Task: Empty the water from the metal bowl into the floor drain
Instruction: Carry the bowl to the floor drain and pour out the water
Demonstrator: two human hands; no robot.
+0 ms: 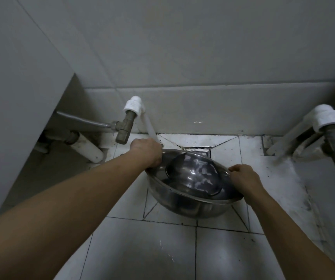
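A: Grey tiled wall [182, 47] ahead, pale tiled floor [142, 249] below, and we hold the bowl [184, 207] in the air between them, low over the floor and tipped away from us toward the wall.

B: Where's the drain [198, 151]?

A: Just past the far rim, set in the floor near the wall. Only its near strip shows above the bowl edge, so the lip looks about lined up with it, though we can't tell how high we are above it.

B: And our grip?

A: Our left hand [147, 152] is curled closed over the far-left rim, close to the valve [125, 126] and its white pipe [151, 130]. Our right hand [243, 176] pinches the right rim, thumb on top, fingers folded under. Both hold the bowl itself.

B: Water?

A: Water [192, 174] pools inside against the far side, with pale reflections on it. We can't see any stream leaving the lip; the bowl hides that spot.

B: So how do we pour well?

A: We'd raise the near edge slowly and keep the far lip over the grate, so the flow falls in rather than sheeting across the tiles. Keep both sides level with each other, or the water will slide left toward the valve. Wet steel is likely slick, so we'd firm up the right pinch before tilting further.
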